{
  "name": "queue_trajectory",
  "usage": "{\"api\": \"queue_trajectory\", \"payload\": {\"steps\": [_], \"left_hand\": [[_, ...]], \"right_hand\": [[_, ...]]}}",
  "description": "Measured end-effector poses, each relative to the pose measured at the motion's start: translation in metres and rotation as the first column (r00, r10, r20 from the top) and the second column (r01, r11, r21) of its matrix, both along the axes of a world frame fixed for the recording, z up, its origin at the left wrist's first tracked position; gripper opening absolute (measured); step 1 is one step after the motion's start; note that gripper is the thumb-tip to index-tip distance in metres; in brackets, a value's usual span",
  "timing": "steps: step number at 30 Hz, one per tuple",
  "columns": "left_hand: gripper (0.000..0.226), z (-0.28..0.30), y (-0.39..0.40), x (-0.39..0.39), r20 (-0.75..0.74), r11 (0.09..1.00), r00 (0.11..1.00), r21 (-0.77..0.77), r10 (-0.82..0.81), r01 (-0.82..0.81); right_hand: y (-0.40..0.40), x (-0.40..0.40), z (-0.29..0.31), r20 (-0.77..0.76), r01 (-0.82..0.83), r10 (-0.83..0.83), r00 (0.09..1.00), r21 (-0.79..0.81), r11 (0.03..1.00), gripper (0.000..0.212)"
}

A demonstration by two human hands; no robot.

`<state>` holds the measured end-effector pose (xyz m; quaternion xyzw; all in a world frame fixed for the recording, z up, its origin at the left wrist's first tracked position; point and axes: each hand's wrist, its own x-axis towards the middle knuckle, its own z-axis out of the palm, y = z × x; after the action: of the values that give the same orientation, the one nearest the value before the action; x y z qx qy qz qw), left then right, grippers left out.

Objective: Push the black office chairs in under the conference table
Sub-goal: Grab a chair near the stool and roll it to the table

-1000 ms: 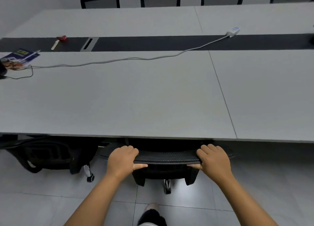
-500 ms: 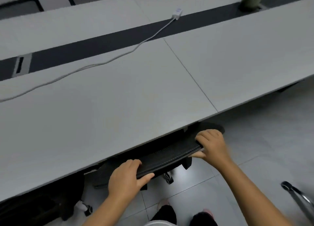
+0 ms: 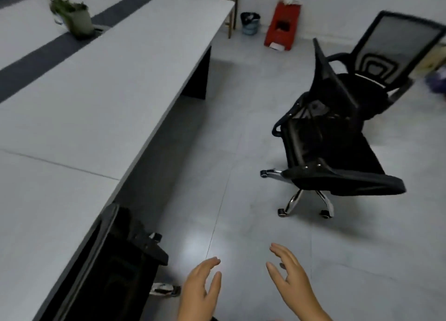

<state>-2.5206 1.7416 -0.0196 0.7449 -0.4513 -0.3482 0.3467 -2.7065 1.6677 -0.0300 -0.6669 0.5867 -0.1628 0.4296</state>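
Under the table (image 3: 101, 98), the chair (image 3: 115, 260) sits released; left hand (image 3: 200, 294) and right hand (image 3: 289, 279) now spread, holding nothing.

My left hand (image 3: 201, 288) and right hand (image 3: 288, 272) reach forward side by side at the bottom of the view, palms turned toward each other, fingers straight and loosely spread, both holding nothing, bare forearms trailing behind.
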Motion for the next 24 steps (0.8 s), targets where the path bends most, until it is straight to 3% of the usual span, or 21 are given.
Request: {"api": "queue_trajectory", "payload": {"steps": [3, 7, 11, 16, 24], "left_hand": [[0.037, -0.01, -0.024, -0.053, -0.1, 0.995, 0.99, 0.012, -0.097, 0.099], [0.031, -0.022, -0.05, -0.133, -0.273, 0.981, 0.951, 0.082, -0.148, 0.176], [0.026, -0.027, -0.066, -0.204, -0.361, 0.983, 0.928, 0.115, -0.091, 0.141], [0.025, -0.025, -0.091, -0.23, -0.394, 0.99, 0.918, 0.103, -0.045, 0.093], [0.029, -0.026, -0.154, -0.157, -0.385, 0.989, 0.911, 0.061, 0.149, -0.135]], "right_hand": [[0.013, -0.07, -0.003, 0.006, 0.182, -0.183, 0.983, 0.036, 0.983, 0.034], [0.035, -0.154, -0.01, 0.001, 0.349, -0.353, 0.936, 0.147, 0.925, 0.035], [0.036, -0.219, -0.014, 0.014, 0.439, -0.451, 0.892, 0.206, 0.875, 0.03], [-0.007, -0.241, -0.009, 0.073, 0.392, -0.408, 0.91, 0.168, 0.904, 0.033], [-0.103, -0.197, -0.008, 0.16, 0.245, -0.268, 0.95, 0.147, 0.958, 0.033]]}}
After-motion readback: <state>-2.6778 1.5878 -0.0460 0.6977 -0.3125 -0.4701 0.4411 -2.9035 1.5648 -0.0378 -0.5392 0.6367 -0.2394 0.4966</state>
